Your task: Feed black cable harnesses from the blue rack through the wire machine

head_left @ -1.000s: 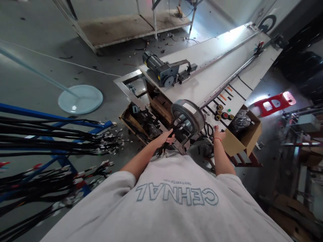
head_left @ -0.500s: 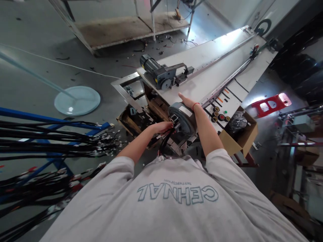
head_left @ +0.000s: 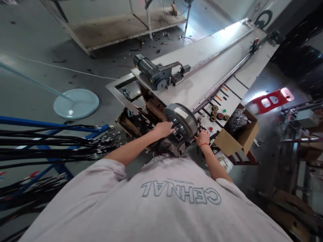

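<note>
Head-height view, facing steeply down, seemingly wide and close.

White bench (head_left: 202, 82); motor (head_left: 148, 69), tape rolls (head_left: 214, 113), black strips (head_left: 230, 90) on top.

That thick grey drum (head_left: 190, 119) sits rim-up at the white table's (head_left: 185, 95) near end, a pale label (head_left: 181, 112) on its rim, shiny metal inside.

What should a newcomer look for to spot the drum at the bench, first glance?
Find the long white bench and go to its end nearest the wearer. There, between the left hand and right hand, sits a thick, dark grey round drum. Its wide rim carries a white label, unlike the motor nearby, which has a long black cylindrical body.
</note>
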Demonstrator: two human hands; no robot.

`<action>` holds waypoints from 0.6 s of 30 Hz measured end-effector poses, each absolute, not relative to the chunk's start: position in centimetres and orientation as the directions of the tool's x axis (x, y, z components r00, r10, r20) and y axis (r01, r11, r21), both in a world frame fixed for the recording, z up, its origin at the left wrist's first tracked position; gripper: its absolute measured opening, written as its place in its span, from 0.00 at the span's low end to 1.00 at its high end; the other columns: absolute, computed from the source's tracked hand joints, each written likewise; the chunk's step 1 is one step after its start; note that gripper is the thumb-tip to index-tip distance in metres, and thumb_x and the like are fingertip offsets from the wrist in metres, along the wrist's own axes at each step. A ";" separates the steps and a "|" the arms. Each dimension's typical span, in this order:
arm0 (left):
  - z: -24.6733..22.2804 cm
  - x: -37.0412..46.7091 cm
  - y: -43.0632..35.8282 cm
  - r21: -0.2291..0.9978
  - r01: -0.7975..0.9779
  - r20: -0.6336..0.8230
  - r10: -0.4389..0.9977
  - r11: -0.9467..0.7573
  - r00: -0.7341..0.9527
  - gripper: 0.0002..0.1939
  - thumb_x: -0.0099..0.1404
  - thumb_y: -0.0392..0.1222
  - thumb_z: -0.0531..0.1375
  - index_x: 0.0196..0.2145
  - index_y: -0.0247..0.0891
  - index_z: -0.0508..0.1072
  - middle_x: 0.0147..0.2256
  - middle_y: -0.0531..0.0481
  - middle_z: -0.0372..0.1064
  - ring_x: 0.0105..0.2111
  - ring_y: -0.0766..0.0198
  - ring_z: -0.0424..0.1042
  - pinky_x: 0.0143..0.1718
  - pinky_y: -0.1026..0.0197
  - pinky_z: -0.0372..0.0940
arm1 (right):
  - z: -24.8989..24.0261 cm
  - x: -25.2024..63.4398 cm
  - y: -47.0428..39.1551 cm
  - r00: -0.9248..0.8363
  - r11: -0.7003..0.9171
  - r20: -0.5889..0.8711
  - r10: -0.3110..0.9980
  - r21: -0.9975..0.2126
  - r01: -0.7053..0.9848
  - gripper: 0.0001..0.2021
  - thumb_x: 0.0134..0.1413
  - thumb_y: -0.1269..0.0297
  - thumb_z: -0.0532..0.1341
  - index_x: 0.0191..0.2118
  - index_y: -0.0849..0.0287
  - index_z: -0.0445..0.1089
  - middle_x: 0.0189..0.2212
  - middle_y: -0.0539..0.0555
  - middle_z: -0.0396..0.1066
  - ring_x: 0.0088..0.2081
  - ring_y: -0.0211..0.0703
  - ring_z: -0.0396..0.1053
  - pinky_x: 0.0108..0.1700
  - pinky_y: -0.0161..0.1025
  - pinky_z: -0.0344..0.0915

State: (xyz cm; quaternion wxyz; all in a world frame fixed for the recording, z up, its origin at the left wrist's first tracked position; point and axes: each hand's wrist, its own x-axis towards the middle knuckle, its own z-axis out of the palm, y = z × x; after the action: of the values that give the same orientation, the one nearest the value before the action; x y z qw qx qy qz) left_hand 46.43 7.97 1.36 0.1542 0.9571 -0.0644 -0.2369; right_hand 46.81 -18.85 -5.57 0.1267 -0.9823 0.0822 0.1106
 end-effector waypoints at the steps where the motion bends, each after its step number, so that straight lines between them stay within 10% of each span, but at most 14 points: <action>1: 1.7 46.8 9.0 0.319 -0.034 -0.416 -0.173 -0.947 0.893 0.21 0.67 0.53 0.52 0.47 0.36 0.73 0.44 0.38 0.76 0.44 0.50 0.75 0.41 0.59 0.67 | -5.8 46.9 -19.1 0.957 -0.949 -0.249 -0.151 -0.235 -0.211 0.23 0.44 0.63 0.66 0.48 0.66 0.65 0.51 0.72 0.63 0.55 0.63 0.61 0.56 0.54 0.58; 8: 1.3 47.6 13.1 0.325 0.056 -0.335 -0.059 -0.944 0.941 0.21 0.68 0.56 0.51 0.46 0.39 0.75 0.41 0.43 0.76 0.44 0.53 0.74 0.39 0.63 0.66 | -3.3 46.5 -23.0 0.853 -0.725 -0.454 -0.259 -0.492 -0.482 0.13 0.41 0.62 0.66 0.35 0.60 0.67 0.34 0.58 0.72 0.43 0.54 0.70 0.48 0.47 0.66; 12: 1.0 46.9 12.4 0.356 0.068 -0.265 -0.031 -0.932 0.964 0.21 0.68 0.55 0.51 0.45 0.39 0.75 0.40 0.43 0.77 0.43 0.54 0.75 0.39 0.62 0.66 | 1.1 42.5 -20.2 0.876 -0.265 -0.366 0.315 -0.920 -0.289 0.23 0.42 0.44 0.66 0.38 0.56 0.68 0.46 0.59 0.72 0.48 0.53 0.69 0.52 0.47 0.65; 15: 1.7 46.8 12.1 0.386 0.065 -0.242 -0.033 -0.920 0.970 0.21 0.69 0.53 0.51 0.45 0.37 0.75 0.40 0.42 0.77 0.42 0.53 0.75 0.40 0.61 0.66 | 2.4 41.3 -13.6 0.496 -0.049 -0.382 0.780 -0.827 -0.560 0.39 0.40 0.26 0.56 0.43 0.58 0.69 0.52 0.64 0.69 0.51 0.57 0.69 0.51 0.50 0.66; 18: 2.7 46.9 12.0 0.374 0.049 -0.265 -0.056 -0.926 0.963 0.20 0.69 0.53 0.52 0.46 0.36 0.74 0.40 0.42 0.76 0.43 0.54 0.75 0.42 0.61 0.66 | 1.0 42.6 -7.4 0.172 -0.206 -0.465 0.868 -0.653 -0.729 0.42 0.44 0.22 0.44 0.37 0.61 0.69 0.37 0.65 0.74 0.41 0.54 0.73 0.40 0.47 0.70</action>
State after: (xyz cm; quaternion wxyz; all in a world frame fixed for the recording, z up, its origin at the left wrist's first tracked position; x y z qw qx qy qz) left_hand 46.87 12.00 2.74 0.1921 0.9718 -0.0018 -0.1365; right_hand 42.65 -7.42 0.98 0.6252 -0.4417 -0.0792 0.6386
